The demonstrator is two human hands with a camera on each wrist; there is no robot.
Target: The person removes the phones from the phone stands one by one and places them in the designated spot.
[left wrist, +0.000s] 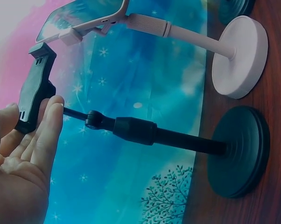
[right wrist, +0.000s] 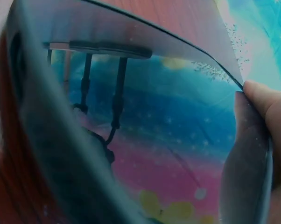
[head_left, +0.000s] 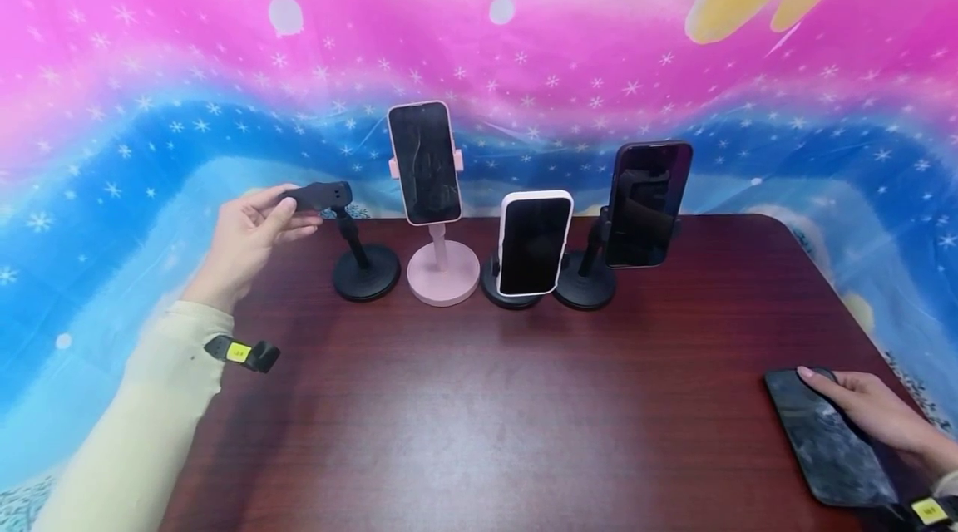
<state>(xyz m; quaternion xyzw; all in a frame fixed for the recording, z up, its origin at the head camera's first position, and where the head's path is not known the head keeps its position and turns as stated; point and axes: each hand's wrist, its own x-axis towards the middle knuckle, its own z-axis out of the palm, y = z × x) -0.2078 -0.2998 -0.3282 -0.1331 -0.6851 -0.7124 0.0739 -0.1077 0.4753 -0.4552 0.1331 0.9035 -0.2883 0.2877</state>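
Closest to the head camera, at the lower left of the frame, stretches my pale cream fabric sleeve (head_left: pixel 112 432), with a black strap bearing a yellow label (head_left: pixel 239 352) round the wrist. Beyond it, left of centre, my left hand (head_left: pixel 247 237) pinches the left end of a slim black plastic phone clamp (head_left: pixel 320 195), thumb on the near side and fingers behind. That clamp tops a black stand with a round base (head_left: pixel 366 273), upright on the dark red-brown wood-grain table (head_left: pixel 479 416).

At the lower right, my right hand (head_left: pixel 879 411) grasps a flat, glossy dark phone (head_left: pixel 827 440) by its upper right edge, my thumb over the dark face; I can't tell whether the phone touches the tabletop. In the right wrist view, its shiny face mirrors the stands.

Just right of the black stand, near the middle, a pink round-based stand (head_left: pixel 443 274) holds a pink-edged phone (head_left: pixel 425 166) upright. Further right, a white-edged phone (head_left: pixel 535 245) sits low in a black holder, and beside it a black-cased phone (head_left: pixel 649 204) stands tilted in another. Across the top hangs pink-and-blue cloth printed with snowflakes (head_left: pixel 479 58).
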